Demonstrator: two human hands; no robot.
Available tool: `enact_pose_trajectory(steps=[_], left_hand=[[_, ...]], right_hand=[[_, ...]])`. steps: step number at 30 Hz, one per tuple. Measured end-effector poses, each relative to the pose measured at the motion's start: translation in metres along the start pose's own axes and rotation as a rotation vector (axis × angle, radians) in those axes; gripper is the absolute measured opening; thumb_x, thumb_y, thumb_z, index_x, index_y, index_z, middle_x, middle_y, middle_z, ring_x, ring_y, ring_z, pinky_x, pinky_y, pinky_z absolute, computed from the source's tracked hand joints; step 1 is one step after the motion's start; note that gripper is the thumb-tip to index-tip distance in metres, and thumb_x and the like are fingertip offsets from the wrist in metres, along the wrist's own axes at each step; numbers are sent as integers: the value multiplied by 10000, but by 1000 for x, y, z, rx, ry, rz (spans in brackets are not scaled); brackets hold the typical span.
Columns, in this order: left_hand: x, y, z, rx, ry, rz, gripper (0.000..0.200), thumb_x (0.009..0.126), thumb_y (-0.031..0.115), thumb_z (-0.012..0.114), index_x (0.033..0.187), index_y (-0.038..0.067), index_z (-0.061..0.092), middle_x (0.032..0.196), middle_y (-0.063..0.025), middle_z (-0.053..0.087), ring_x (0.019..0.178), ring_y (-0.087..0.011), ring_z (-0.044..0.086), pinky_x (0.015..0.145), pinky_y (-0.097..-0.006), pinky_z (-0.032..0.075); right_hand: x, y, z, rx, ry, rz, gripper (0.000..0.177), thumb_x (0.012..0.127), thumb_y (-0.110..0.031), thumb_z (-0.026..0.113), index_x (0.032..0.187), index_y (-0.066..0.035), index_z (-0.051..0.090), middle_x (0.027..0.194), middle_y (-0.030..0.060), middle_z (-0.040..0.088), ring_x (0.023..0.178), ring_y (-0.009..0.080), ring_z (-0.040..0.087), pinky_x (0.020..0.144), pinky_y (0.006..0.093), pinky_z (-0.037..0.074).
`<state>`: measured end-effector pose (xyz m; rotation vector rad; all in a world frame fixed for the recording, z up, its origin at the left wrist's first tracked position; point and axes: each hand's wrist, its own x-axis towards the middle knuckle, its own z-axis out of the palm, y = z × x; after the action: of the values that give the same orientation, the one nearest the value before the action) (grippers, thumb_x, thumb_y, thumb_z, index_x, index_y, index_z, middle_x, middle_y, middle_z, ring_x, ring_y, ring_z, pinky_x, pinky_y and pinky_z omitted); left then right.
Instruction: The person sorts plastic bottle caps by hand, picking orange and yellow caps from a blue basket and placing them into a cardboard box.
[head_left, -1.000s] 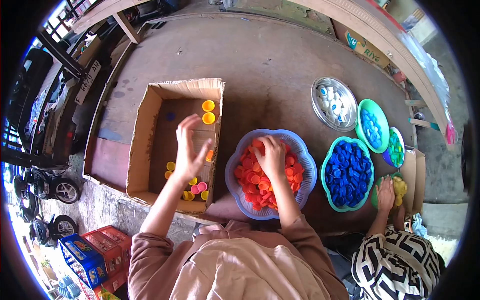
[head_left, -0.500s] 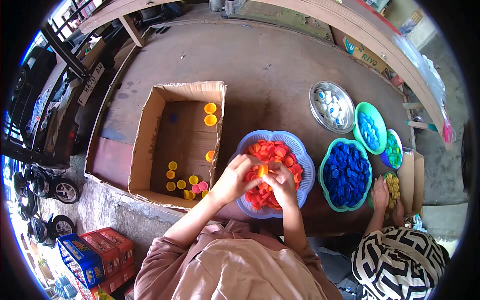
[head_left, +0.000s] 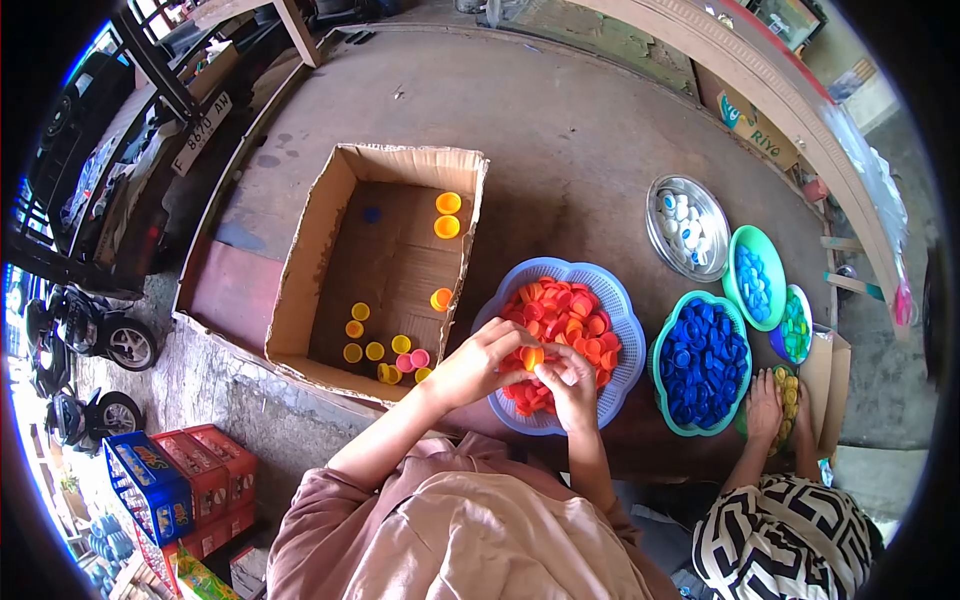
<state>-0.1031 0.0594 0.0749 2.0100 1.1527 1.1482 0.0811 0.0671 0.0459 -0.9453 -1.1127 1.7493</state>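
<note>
An orange bottle cap (head_left: 532, 357) is pinched between the fingers of my left hand (head_left: 483, 362) and my right hand (head_left: 568, 385). Both hands hover over a lavender plastic basket (head_left: 628, 330) heaped with red and orange caps (head_left: 553, 308). To the left of it stands an open cardboard box (head_left: 312, 250). Inside lie yellow caps (head_left: 353, 352), two pink caps (head_left: 412, 360), larger orange-yellow caps (head_left: 447, 227) and one dark blue cap (head_left: 372, 215).
Right of my basket are a teal basket of dark blue caps (head_left: 700, 365), a metal bowl of white caps (head_left: 682, 225), a green bowl of light blue caps (head_left: 752, 280) and a bowl of green caps (head_left: 797, 325). A co-worker's hands (head_left: 765, 405) touch yellowish caps (head_left: 786, 400) beside a cardboard box (head_left: 828, 390).
My view has shifted slightly, so the box and bowls sit a little differently in the picture. Both my hands still hold the orange cap above the basket.
</note>
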Motion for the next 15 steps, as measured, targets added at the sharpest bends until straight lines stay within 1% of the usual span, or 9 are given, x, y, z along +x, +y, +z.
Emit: enact_pose_trajectory(steps=[2,4,9,10,11,12,13,14,15], left_hand=[[0,1,1,-49,-18,1,377,692,106,753,1005,32,558,973,-110,588,924,-299,568,821,-377,483],[-1,0,3,-71,-43,24,378,692,103,752,1009,29,559,973,-112,587,920,-303,575,812,-380,490],[-19,4,9,-190,-104,-78,349,708,114,748,991,14,569,955,-129,588,880,-313,589,782,-371,503],[-24,6,12,-202,-117,-115,342,713,120,747,986,12,571,953,-133,589,872,-315,591,776,-368,505],[-27,9,15,-221,-97,-134,311,761,159,732,978,3,572,918,-128,596,850,-274,611,748,-343,506],[-30,11,19,-285,-85,-218,308,775,174,725,977,0,570,905,-122,597,841,-254,615,737,-335,504],[-33,14,23,-347,-74,-302,307,789,190,718,976,-2,568,891,-116,598,831,-233,618,725,-326,503],[-35,16,27,-408,-63,-388,308,803,206,711,974,-5,566,878,-110,599,821,-213,621,714,-317,501],[-36,17,30,-447,-37,-401,307,826,226,696,963,-11,556,843,-90,592,775,-167,607,689,-301,492]], right_hand=[[0,2,-2,-11,50,28,174,897,-61,565,1054,14,565,983,59,601,854,122,600,740,275,528],[-1,8,-8,87,48,28,161,892,-57,578,1030,26,582,963,76,617,839,125,614,743,278,539],[-18,16,-17,256,-5,132,106,889,-51,580,961,24,599,914,63,630,820,123,616,740,269,533],[-25,16,-15,111,16,75,106,890,-47,574,964,27,593,911,66,630,816,124,616,741,264,526],[-31,16,-14,-36,34,18,107,891,-42,569,967,31,588,908,69,630,813,126,616,743,260,519],[-35,14,-12,-183,49,-38,107,892,-38,564,969,34,583,904,73,630,809,127,616,745,255,512],[-39,10,-9,-105,40,14,136,875,-8,574,1002,40,562,911,72,625,817,123,611,759,247,492],[-41,8,-7,-101,32,-6,153,866,1,583,1012,39,558,916,71,623,823,122,609,763,248,491],[-43,8,-6,-95,24,-25,171,858,9,592,1022,38,554,921,70,620,828,120,608,767,249,490]])
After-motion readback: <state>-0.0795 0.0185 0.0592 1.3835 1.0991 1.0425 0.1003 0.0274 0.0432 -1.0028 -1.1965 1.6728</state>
